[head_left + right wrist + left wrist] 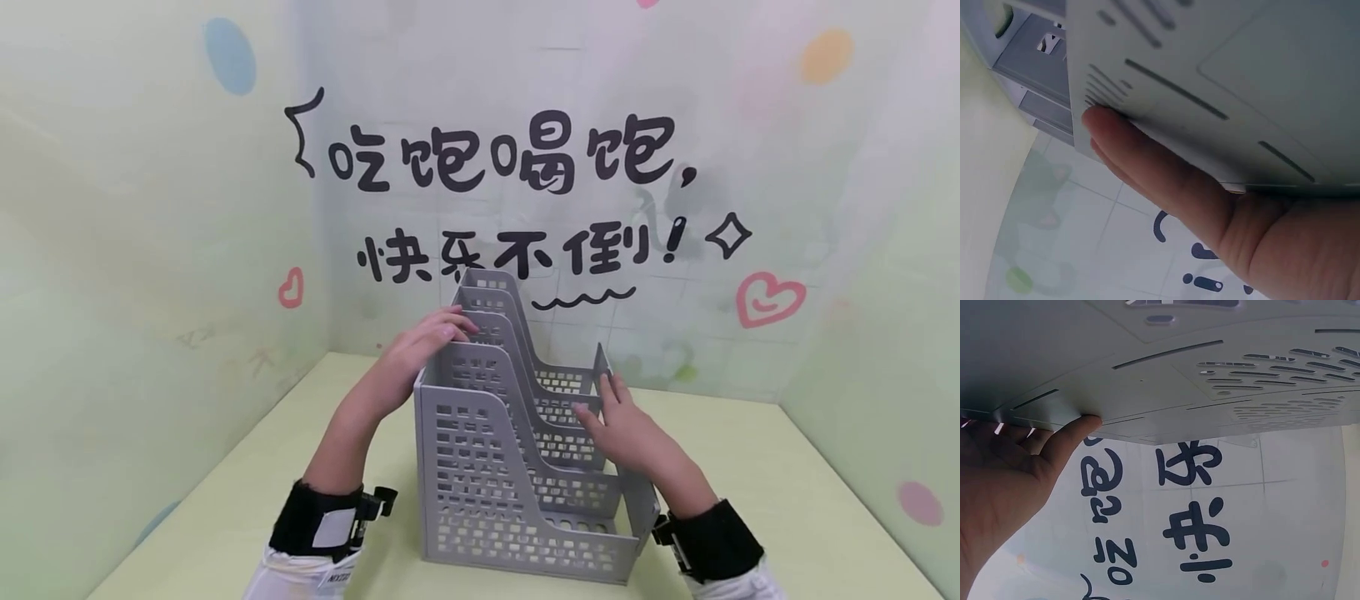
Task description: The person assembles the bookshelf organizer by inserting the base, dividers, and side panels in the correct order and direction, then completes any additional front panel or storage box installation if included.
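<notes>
A grey plastic file organizer (523,475) stands upright on the table, with several side-by-side slots, perforated walls and sloping dividers. My left hand (405,358) holds the top of its tall side, fingers over the edge; in the left wrist view, the thumb (1072,439) presses the flat outer face. At the low side, my right hand (633,437) grips the end panel (641,500), its thumb reaching over to the inside. The right wrist view shows a straight finger (1154,165) along that panel's slotted outer face; the other digits are mostly hidden there.
The pale yellow-green table (757,492) extends to both sides of the organizer. Behind it rises a light wall (480,67) with black lettering, and side walls (135,250) with coloured spots enclose the table left and right.
</notes>
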A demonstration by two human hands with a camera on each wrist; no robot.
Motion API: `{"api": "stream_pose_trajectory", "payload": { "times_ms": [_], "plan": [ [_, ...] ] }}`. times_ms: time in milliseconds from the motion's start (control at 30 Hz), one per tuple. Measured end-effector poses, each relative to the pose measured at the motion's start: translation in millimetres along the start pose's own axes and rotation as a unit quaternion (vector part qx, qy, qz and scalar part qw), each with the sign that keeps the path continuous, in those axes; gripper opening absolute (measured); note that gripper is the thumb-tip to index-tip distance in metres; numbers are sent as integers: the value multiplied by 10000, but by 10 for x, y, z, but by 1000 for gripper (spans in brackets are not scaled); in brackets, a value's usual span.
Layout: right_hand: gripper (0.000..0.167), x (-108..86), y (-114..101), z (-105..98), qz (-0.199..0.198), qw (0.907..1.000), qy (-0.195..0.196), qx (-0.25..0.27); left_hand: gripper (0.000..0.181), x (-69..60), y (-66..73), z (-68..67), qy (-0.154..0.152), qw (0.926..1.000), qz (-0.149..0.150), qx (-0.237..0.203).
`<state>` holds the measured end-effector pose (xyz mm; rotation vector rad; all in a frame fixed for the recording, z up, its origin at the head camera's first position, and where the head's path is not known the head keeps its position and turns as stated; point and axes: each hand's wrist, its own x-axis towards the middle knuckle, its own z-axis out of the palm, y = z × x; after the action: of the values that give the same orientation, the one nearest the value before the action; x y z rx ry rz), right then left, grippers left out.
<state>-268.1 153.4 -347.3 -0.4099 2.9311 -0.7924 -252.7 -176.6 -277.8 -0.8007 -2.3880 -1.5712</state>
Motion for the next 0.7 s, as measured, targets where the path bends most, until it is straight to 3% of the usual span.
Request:
{"api": "stream_pose_trajectory", "payload": {
  "times_ms": [400,700],
  "plan": [
    [94,34,30,30,-67,9997,-234,13,47,-14,7,11,55,10000,32,-33],
    [99,13,70,96,19,9997,-138,-194,48,-7,3,30,4,10000,74,-60]
  ]
}}
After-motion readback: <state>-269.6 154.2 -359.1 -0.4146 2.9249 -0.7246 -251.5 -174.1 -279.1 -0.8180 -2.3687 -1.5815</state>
